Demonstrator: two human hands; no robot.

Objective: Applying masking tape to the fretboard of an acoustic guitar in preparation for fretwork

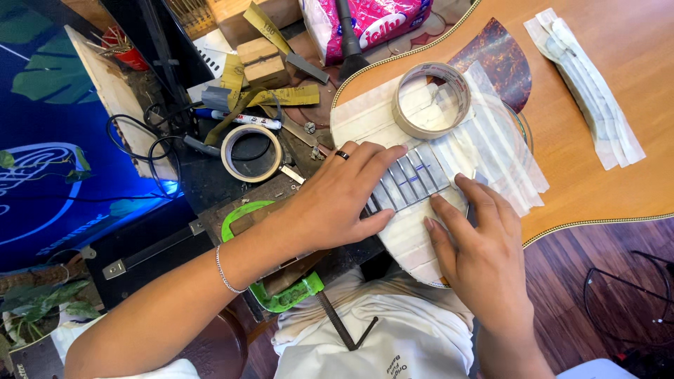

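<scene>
Pale masking tape (491, 144) covers the upper body of an acoustic guitar (597, 189), laid in overlapping strips around the end of its fretboard (414, 177), which shows dark between silver frets. The guitar lies flat, its tan wooden top filling the upper right of the view.

The left hand (337, 200) reaches in from the lower left, forearm stretched across the lap, a thin chain bracelet (223, 270) at the wrist and a dark ring (342, 155) on one finger. It lies palm down and open, fingers straight and close together, pressing flat on the taped wood and the near frets; it grips nothing.

The right hand (481, 263) comes up from the bottom edge, wrist bent slightly inward. Its fingers are extended and a little spread, their tips resting on the tape just beside the fretboard's lower edge. It too is open, pressing rather than holding. The two hands sit near each other, on either side of the fretboard end.

A roll of tape (431, 100) rests on the taped area just above the fretboard. A stack of tape strips (590, 88) lies well apart on the bare top at the upper right.

To the left, a cluttered table (203, 186) carries a second tape roll (251, 152), sandpaper pieces (281, 95), small wood blocks (261, 61) and a green clamp (281, 298) near the left forearm.
</scene>
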